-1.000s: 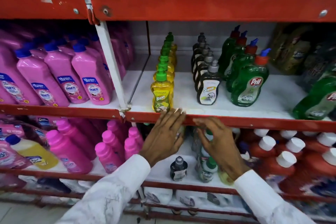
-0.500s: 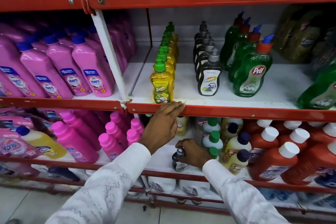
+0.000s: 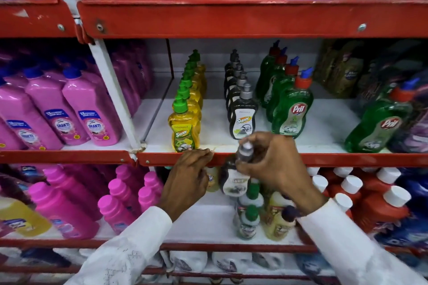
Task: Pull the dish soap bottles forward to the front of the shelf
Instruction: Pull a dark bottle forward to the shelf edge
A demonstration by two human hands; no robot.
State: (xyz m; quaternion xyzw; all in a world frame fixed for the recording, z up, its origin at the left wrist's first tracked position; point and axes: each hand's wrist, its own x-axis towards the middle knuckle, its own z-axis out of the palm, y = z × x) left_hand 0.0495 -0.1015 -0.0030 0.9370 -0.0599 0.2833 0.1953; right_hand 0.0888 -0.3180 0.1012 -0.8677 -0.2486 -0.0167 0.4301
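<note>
On the middle shelf (image 3: 324, 122) stand three rows of dish soap running front to back: yellow bottles (image 3: 184, 131) with green caps, dark bottles (image 3: 242, 119) with grey caps, and green Pril bottles (image 3: 292, 114). The front yellow bottle is at the shelf's red lip; the dark and green rows stand a little behind it. My right hand (image 3: 275, 164) grips a small dark bottle (image 3: 234, 178) with a grey cap in front of the lip, just below the dark row. My left hand (image 3: 187, 176) rests with its fingertips on the lip under the yellow bottle.
Pink Shakti bottles (image 3: 90, 118) fill the left bay behind a white upright post (image 3: 115, 99). Another green Pril bottle (image 3: 382, 129) leans at the right. The lower shelf holds pink bottles, small green-capped bottles (image 3: 250, 215) and red bottles (image 3: 384, 210) with white caps. Pouches line the top shelf.
My right hand took the small dark bottle from the lower shelf and lifted it up to the middle shelf's lip. My left hand stayed on the lip.
</note>
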